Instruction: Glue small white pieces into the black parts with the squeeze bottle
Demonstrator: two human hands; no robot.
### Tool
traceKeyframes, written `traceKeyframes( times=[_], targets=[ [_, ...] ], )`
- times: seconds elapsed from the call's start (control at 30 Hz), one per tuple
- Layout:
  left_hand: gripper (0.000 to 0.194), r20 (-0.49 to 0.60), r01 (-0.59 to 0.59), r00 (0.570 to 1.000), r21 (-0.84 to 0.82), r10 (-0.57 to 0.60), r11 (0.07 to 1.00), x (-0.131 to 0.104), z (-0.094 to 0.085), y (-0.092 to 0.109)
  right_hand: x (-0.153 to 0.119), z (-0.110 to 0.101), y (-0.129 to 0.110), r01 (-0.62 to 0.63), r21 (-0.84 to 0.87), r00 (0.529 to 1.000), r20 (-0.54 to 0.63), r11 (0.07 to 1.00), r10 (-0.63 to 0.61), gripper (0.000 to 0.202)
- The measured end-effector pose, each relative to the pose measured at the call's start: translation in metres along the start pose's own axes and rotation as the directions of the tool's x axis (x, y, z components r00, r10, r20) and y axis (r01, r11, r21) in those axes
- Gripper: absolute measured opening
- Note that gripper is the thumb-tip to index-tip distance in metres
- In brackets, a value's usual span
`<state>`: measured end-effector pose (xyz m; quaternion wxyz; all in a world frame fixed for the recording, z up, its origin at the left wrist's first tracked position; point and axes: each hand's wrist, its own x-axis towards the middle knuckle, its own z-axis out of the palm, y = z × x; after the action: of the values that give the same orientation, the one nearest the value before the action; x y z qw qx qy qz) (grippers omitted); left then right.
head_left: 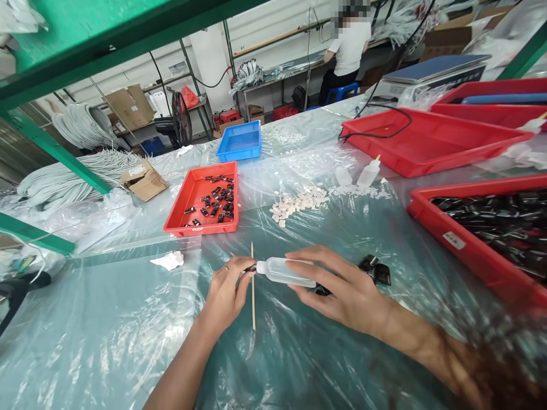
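Delicately, the left hand (228, 287) pinches one small dark piece (252, 269) between thumb and index finger, probably to steady it at the white tip (260, 267) of one translucent plastic squeeze bottle (277, 271). The right hand (344, 286) curls its fingers round that bottle, held nearly flat, seemingly to aim it towards 9 o'clock. One thin pale wooden stick (253, 304) runs from 12 to 6 o'clock beneath. Glossy black parts (382, 274), partly hidden, so uncountable, lie at 3 o'clock. Farther out on the plastic-covered worktop (123, 319): one shallow red tray (183, 196) at 11, one blue tray (239, 149) at 12, countless white chips (303, 204) at 1, one yellow-tipped bottle (369, 173) at 2, three larger red trays (427, 142) between 2 and 3.
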<state>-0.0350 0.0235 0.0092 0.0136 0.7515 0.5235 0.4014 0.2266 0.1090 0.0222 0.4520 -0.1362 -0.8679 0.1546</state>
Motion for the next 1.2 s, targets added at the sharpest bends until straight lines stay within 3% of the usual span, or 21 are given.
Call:
traceKeyframes(
  times=[0.13, 0.33, 0.53, 0.63, 0.73, 0.8, 0.87, 0.93, 1.0, 1.2],
  targets=[
    [0.023, 0.012, -0.013, 1.000, 0.010, 0.013, 1.000, -0.001, -0.001, -0.001, -0.002, 0.001, 0.000, 0.086, -0.089, 0.996, -0.023, 0.992, -0.088, 0.055],
    [0.021, 0.029, -0.028, 0.999, 0.050, 0.026, 0.998, 0.002, -0.001, 0.001, 0.001, -0.004, 0.003, 0.099, -0.120, 0.995, -0.014, 0.988, -0.102, 0.043],
    [0.021, 0.042, -0.021, 0.999, 0.060, 0.018, 0.998, 0.004, -0.001, 0.004, 0.003, -0.006, -0.007, 0.128, -0.278, 0.992, 0.044, 0.952, -0.120, 0.036],
    [0.020, 0.036, -0.002, 0.999, 0.034, 0.000, 0.999, 0.003, 0.000, 0.002, 0.006, -0.006, -0.009, 0.015, -0.138, 1.000, -0.008, 0.990, -0.017, 0.038],
    [0.021, 0.016, 0.075, 0.997, -0.003, -0.075, 0.997, 0.000, 0.001, 0.000, 0.008, -0.008, 0.002, -0.210, 0.164, 0.976, -0.024, 0.964, 0.216, 0.034],
    [0.020, 0.013, 0.131, 0.991, -0.027, -0.131, 0.991, -0.002, 0.002, -0.001, 0.009, -0.008, 0.018, -0.374, 0.354, 0.922, 0.038, 0.857, 0.386, 0.030],
    [0.019, 0.027, 0.172, 0.985, -0.050, -0.171, 0.984, -0.003, 0.003, -0.003, 0.008, -0.005, 0.035, -0.509, 0.533, 0.843, 0.152, 0.675, 0.516, 0.039],
    [0.019, 0.042, 0.215, 0.976, -0.056, -0.213, 0.975, -0.004, 0.004, -0.005, 0.006, 0.002, 0.050, -0.585, 0.640, 0.780, 0.275, 0.498, 0.562, 0.050],
    [0.020, 0.043, 0.243, 0.970, -0.057, -0.241, 0.968, -0.004, 0.005, -0.008, 0.004, 0.013, 0.061, -0.625, 0.655, 0.749, 0.350, 0.424, 0.563, 0.048],
    [0.019, 0.015, 0.263, 0.965, -0.039, -0.262, 0.964, -0.002, 0.007, -0.022, -0.003, 0.042, 0.077, -0.642, 0.502, 0.755, 0.287, 0.580, 0.589, 0.036]
  ],
)
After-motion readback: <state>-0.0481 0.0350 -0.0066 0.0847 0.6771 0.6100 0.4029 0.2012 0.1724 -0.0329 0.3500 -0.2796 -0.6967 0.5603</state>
